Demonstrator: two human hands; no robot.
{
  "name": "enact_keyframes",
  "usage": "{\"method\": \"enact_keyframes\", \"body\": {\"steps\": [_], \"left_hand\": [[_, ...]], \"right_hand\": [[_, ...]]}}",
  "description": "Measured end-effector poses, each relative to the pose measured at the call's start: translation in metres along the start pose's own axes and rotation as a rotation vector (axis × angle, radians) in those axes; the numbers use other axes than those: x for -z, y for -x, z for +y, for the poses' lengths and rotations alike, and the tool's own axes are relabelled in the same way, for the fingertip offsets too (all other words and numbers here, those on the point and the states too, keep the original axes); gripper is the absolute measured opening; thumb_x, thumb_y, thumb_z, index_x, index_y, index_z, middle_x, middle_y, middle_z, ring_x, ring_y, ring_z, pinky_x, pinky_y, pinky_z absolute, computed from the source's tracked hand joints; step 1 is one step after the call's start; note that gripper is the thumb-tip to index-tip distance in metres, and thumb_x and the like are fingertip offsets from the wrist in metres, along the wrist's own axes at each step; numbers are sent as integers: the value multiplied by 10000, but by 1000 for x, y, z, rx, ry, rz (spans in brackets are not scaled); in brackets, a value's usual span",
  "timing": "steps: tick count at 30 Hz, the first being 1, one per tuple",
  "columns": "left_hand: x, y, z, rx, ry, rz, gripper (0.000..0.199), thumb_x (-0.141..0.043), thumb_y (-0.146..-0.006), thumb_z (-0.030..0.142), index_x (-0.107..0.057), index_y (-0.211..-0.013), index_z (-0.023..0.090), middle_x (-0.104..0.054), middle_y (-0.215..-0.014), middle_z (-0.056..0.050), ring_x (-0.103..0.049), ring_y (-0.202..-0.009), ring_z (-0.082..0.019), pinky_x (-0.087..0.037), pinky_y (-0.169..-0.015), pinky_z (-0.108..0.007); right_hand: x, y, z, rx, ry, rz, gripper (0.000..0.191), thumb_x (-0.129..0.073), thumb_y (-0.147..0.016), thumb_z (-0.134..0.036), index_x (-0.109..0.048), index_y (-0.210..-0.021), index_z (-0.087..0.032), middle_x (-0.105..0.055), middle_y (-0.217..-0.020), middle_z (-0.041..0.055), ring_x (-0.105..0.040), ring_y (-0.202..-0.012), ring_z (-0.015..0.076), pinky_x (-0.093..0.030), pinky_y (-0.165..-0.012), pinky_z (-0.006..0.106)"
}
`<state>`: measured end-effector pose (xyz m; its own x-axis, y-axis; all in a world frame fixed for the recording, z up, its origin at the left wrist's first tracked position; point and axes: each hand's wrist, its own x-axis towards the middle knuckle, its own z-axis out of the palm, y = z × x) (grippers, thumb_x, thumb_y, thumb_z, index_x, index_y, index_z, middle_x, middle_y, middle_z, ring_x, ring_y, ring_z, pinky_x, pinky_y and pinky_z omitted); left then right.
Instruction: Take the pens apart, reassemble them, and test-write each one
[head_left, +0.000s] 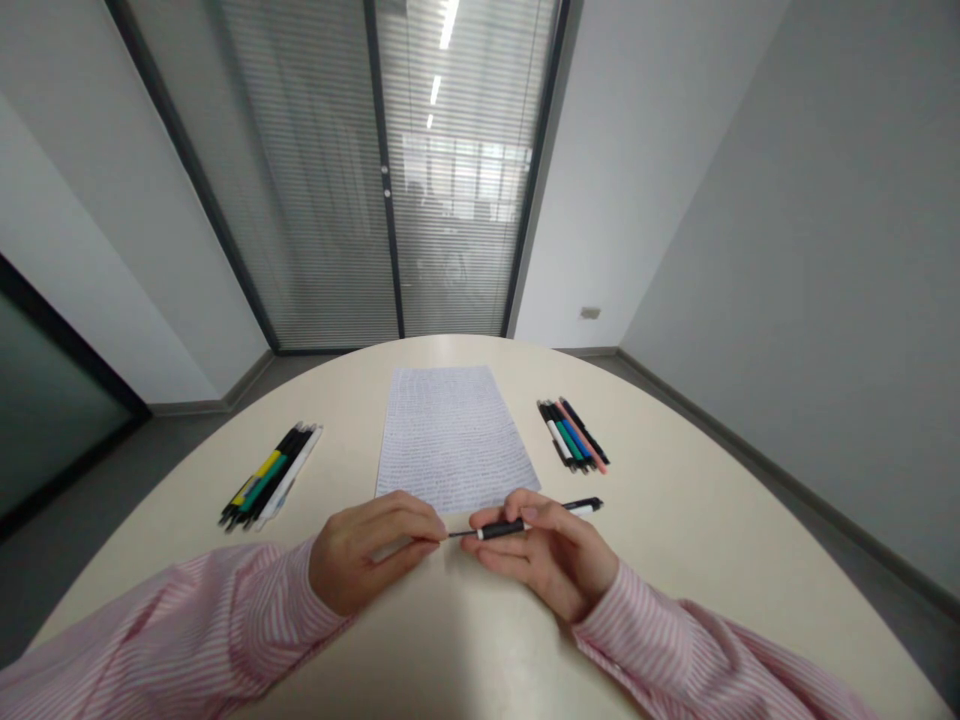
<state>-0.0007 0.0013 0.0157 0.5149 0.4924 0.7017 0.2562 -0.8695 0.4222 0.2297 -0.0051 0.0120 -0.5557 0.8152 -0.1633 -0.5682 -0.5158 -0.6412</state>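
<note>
The pen point(525, 525), with a black grip, a white band and a black rear section, sits just in front of the near edge of the paper, held between both hands and pointing toward the left hand.

**Head view.** The right hand point(544, 555) is clamped on the pen, with its fingers point(525, 505) closed around the barrel. The left hand point(367, 550) is beside the pen's slim tip point(456, 534), with its fingers held together and extended toward it. The left fingertips point(433, 527) are at the tip, but contact between them cannot be confirmed from this view. The two hands are apart, with only a narrow gap between them.

A sheet of handwritten paper point(454, 440) lies flat at the middle of the cream rounded table point(697, 530). A bundle of pens point(270, 478) with black, yellow, green and white barrels lies on the table to the left of the sheet. A second bundle of pens point(574, 435) with black, white, green, blue and pink barrels lies to the right. Pink-striped sleeves point(187, 625) cover both forearms. Beyond the table stands a glass partition with horizontal blinds point(450, 200).
</note>
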Motion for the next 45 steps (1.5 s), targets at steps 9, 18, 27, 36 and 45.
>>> {"method": "enact_keyframes", "body": {"steps": [9,18,27,36,45], "left_hand": [[4,-1,-6,83,-76,132,30,-636,-783,107,-641,-799,133,-672,-693,-29,-628,-614,-108,-510,-589,-191],[-5,3,2,-283,-649,14,134,-675,-754,123,-595,-654,160,-579,-503,15,-476,-482,-134,-372,-483,-275],[-16,11,-3,-289,-865,-27,81,-642,-806,192,-620,-738,153,-595,-543,14,-521,-527,-166,-333,-469,-290],[-9,5,6,-23,-415,69,122,-613,-829,238,-597,-922,161,-615,-629,13,-518,-536,-118,-431,-533,-239],[-6,-5,7,72,-113,126,41,-631,-789,127,-656,-802,156,-668,-669,-15,-584,-621,-117,-467,-599,-238]], "right_hand": [[5,-2,-2,78,-43,89,110,-607,-609,-152,-669,-699,-137,-737,-870,116,-691,-864,264,-509,-828,325],[11,-1,-3,167,-103,122,109,-596,-610,-167,-672,-686,-145,-734,-886,106,-684,-890,248,-510,-821,288],[9,-2,-2,144,-84,138,115,-601,-611,-165,-680,-689,-136,-734,-888,115,-686,-877,259,-520,-812,292],[9,-2,-2,117,-78,138,105,-609,-605,-160,-671,-686,-137,-735,-884,112,-690,-863,247,-517,-816,290],[0,0,-2,27,-7,40,93,-651,-658,-170,-645,-744,-135,-725,-934,110,-678,-914,244,-506,-846,301]]}}
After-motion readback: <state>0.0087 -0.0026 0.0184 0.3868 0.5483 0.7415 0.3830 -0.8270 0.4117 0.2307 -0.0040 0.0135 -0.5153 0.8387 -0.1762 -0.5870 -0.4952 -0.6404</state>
